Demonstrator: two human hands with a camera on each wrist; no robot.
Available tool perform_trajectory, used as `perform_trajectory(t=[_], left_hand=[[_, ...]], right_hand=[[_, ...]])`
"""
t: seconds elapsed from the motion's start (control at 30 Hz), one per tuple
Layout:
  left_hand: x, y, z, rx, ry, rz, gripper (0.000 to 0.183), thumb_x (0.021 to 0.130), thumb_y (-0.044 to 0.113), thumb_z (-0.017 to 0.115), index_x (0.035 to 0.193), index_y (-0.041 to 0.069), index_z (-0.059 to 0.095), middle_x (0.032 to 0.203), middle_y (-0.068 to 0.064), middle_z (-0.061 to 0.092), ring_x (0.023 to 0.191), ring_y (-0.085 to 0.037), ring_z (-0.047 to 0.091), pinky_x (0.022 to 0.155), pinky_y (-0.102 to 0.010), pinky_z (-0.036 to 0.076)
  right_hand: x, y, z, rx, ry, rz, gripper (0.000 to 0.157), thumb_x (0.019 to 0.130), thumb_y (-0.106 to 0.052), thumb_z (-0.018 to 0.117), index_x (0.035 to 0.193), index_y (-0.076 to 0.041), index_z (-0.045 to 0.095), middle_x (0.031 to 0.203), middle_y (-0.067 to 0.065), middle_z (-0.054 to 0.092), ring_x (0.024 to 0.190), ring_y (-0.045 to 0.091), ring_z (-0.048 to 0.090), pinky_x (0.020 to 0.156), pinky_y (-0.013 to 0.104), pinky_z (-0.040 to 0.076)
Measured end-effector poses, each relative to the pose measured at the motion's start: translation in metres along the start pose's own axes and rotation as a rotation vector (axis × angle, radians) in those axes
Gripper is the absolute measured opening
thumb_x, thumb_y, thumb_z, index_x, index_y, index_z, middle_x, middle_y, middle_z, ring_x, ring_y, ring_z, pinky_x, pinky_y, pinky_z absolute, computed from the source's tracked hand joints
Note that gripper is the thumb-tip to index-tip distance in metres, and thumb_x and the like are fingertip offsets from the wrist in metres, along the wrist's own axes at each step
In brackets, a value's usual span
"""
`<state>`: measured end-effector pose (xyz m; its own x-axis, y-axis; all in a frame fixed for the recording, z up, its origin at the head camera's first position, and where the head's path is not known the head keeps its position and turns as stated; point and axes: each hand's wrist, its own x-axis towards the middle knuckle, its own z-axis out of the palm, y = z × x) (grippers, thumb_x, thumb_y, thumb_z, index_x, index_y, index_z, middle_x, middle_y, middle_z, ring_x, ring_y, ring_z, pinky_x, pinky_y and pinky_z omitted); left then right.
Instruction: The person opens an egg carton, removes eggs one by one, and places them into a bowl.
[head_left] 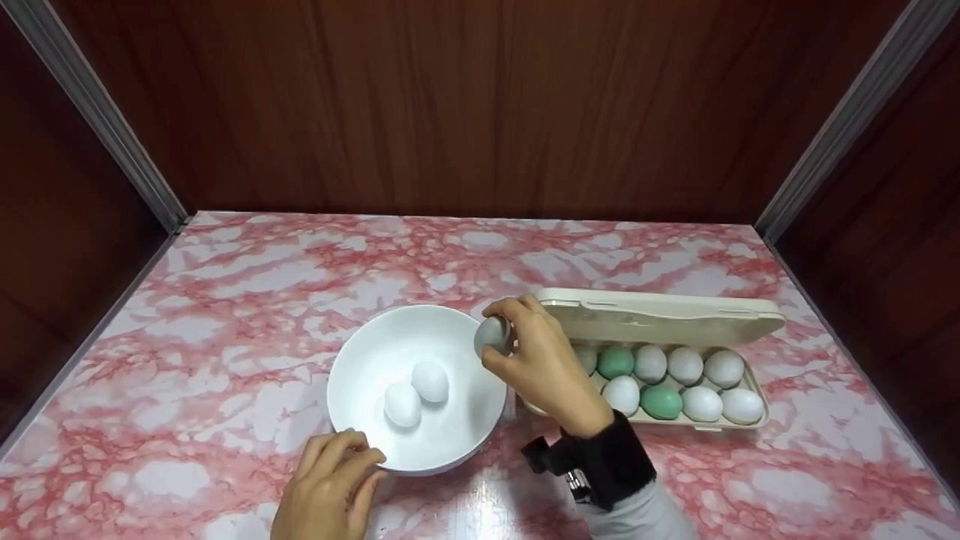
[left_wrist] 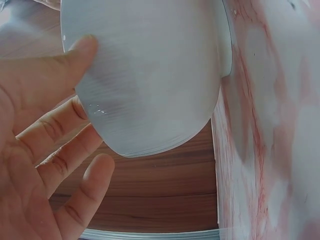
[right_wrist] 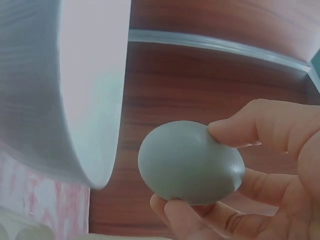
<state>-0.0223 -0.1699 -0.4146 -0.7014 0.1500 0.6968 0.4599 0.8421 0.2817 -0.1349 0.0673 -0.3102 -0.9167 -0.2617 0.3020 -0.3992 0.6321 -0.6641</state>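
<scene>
My right hand (head_left: 549, 369) pinches a pale grey-green egg (right_wrist: 190, 162) between thumb and fingertips. It holds the egg just at the right rim of a white bowl (head_left: 463, 397), and in the right wrist view a gap separates the two. Two white eggs, one nearer (head_left: 403, 406) and one farther (head_left: 430, 380), lie side by side in the bowl. At the bowl's near left edge, my left hand (head_left: 324, 489) grips the rim. The left wrist view shows its thumb (left_wrist: 85, 47) on the outer wall, with some fingertips hidden behind the bowl.
Right of the bowl stands an egg carton (head_left: 765, 416) with its lid (head_left: 660, 319) raised at the back. Several white, greyish and green eggs sit in its two rows. The right forearm partly hides its left end. Brown wooden panels (head_left: 480, 112) enclose the red-and-white marbled table (head_left: 247, 300).
</scene>
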Motion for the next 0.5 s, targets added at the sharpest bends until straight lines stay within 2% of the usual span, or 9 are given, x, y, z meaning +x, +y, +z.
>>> perform_trajectory(t=[0.2, 0.5], left_hand=[[0.001, 0.001, -0.001, -0.002, 0.005, 0.007, 0.03, 0.059, 0.003, 0.089, 0.082, 0.014, 0.074, 0.097, 0.0, 0.066, 0.093, -0.018, 0.055, 0.072, -0.032, 0.059], [-0.001, -0.002, 0.001, -0.005, -0.001, 0.008, 0.029, 0.059, 0.004, 0.089, 0.082, 0.014, 0.074, 0.096, -0.001, 0.065, 0.092, -0.021, 0.054, 0.071, -0.033, 0.06]], right_hand=[[0.006, -0.004, 0.003, 0.006, -0.022, -0.01, 0.031, 0.079, -0.009, 0.07, 0.11, -0.007, 0.068, 0.105, 0.008, 0.06, 0.086, 0.021, 0.057, 0.077, 0.032, 0.053], [0.018, -0.005, 0.008, -0.022, -0.033, -0.05, 0.032, 0.077, -0.008, 0.07, 0.109, -0.004, 0.068, 0.107, 0.012, 0.063, 0.094, 0.027, 0.059, 0.082, 0.037, 0.052]])
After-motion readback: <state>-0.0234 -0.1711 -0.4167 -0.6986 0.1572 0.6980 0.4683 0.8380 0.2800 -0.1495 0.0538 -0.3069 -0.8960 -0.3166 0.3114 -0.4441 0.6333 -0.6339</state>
